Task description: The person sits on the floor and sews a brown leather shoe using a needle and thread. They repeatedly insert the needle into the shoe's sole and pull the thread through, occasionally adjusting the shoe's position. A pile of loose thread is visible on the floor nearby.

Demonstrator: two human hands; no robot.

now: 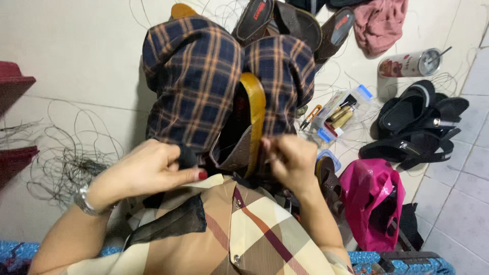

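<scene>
A brown sandal with a yellow-tan sole edge (253,109) stands clamped between my knees, which are in dark blue plaid trousers (196,76). My left hand (147,170) grips the sandal's dark left side, thumb with a red nail on top. My right hand (288,160) pinches something small at the sandal's brown strap (238,153); thread or needle is too fine to make out.
Loose thread lies tangled on the tiled floor (66,158) at left. Brown sandals (295,23) lie beyond my knees, black sandals (417,127) at right. A clear box of small tools (338,114), orange snips (310,116), a lying tumbler (410,63), a pink bag (372,198) and pink cloth (379,23) are nearby.
</scene>
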